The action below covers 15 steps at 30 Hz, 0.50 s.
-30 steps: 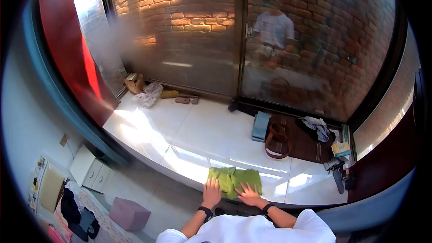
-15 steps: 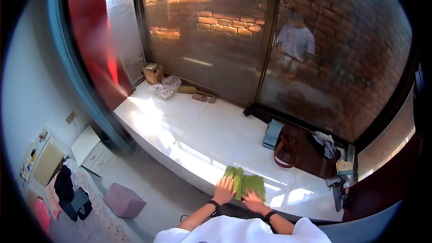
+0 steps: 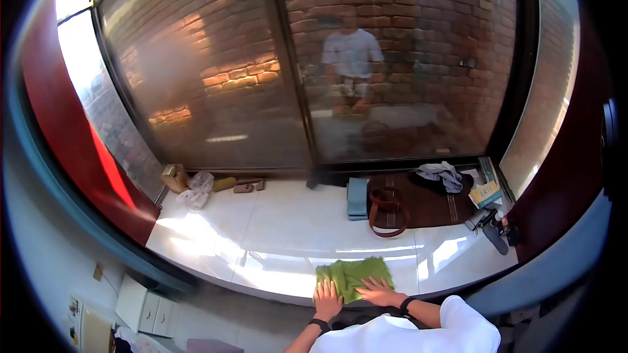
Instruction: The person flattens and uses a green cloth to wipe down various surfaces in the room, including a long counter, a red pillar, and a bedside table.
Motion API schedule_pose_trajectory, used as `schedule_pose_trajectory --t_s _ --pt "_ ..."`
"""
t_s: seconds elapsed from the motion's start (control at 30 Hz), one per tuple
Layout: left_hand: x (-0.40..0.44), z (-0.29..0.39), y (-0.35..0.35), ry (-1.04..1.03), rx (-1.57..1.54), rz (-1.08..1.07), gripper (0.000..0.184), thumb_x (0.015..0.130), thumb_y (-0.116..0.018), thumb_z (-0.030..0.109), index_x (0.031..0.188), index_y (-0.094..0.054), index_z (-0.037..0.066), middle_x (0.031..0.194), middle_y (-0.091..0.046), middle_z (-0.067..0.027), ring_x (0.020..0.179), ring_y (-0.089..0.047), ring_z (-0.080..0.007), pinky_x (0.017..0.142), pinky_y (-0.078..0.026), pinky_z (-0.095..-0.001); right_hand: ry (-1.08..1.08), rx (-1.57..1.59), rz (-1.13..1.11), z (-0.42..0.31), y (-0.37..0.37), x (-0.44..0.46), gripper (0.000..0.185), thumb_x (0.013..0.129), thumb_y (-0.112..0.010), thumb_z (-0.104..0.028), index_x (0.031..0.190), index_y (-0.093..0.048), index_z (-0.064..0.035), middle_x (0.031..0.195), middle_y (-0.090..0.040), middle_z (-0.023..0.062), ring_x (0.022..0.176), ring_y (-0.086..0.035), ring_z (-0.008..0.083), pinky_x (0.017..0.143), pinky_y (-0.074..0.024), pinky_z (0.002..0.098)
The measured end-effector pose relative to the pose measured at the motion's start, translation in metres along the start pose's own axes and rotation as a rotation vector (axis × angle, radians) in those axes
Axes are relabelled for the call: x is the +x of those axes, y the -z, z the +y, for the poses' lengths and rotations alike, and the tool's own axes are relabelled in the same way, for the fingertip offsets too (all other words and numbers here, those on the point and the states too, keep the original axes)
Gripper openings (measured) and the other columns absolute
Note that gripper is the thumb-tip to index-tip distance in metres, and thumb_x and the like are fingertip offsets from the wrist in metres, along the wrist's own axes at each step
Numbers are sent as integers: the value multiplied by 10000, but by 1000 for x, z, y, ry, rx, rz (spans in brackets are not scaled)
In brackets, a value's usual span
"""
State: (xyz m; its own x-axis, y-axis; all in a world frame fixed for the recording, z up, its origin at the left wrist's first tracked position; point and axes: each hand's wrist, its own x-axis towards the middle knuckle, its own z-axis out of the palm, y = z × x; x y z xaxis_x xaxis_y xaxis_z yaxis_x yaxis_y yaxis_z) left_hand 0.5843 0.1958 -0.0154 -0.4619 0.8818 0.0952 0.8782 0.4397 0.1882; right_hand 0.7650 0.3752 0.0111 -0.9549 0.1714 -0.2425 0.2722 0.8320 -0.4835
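Note:
A green cloth (image 3: 356, 271) lies rumpled on the white tiled window ledge (image 3: 281, 235), close to its front edge. My left hand (image 3: 328, 299) rests flat on the cloth's left front part, fingers stretched out and pointing away from me. Across the cloth's right front part lies my right hand (image 3: 379, 292), its fingers spread and angled to the left. Both hands are open and press on the cloth from above without gripping it. Each wrist wears a dark band. Folds run along the cloth's left half.
Behind the cloth lie a red-brown belt (image 3: 388, 212), a light blue folded item (image 3: 357, 199) and a dark brown mat (image 3: 425, 202). Crumpled clothing (image 3: 441, 175) and small boxes (image 3: 484, 193) sit at the right. Plastic bags (image 3: 196, 189) and a cardboard box (image 3: 174, 178) stand far left, by the glass.
My view has turned, so the ledge now runs more level. The cloth looks more spread out, and my right hand has turned to lie more sideways. Both hands stay on the cloth.

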Motion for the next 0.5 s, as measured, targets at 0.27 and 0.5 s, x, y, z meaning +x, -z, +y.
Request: schedule_pose_trajectory --t_s 0.27,0.5 --pt "47 23 -44 -70 -43 -126 785 923 -482 537 1545 -282 100 1577 -182 -294 1447 -133 -514 1121 -108 -677 -316 -34 319 58 16 -8 582 1001 -408 -473 1541 -307 -280 1629 -187 113 1497 -131 393 1133 -71 693" --pt "61 52 -21 -38 -56 -213 773 920 -512 492 1549 -272 111 1591 -168 -272 1456 -134 -498 1137 -109 -651 -217 -146 91 28 -1 2 560 993 -412 -505 1476 -425 -222 1637 -148 118 1495 -116 411 1116 -66 716"
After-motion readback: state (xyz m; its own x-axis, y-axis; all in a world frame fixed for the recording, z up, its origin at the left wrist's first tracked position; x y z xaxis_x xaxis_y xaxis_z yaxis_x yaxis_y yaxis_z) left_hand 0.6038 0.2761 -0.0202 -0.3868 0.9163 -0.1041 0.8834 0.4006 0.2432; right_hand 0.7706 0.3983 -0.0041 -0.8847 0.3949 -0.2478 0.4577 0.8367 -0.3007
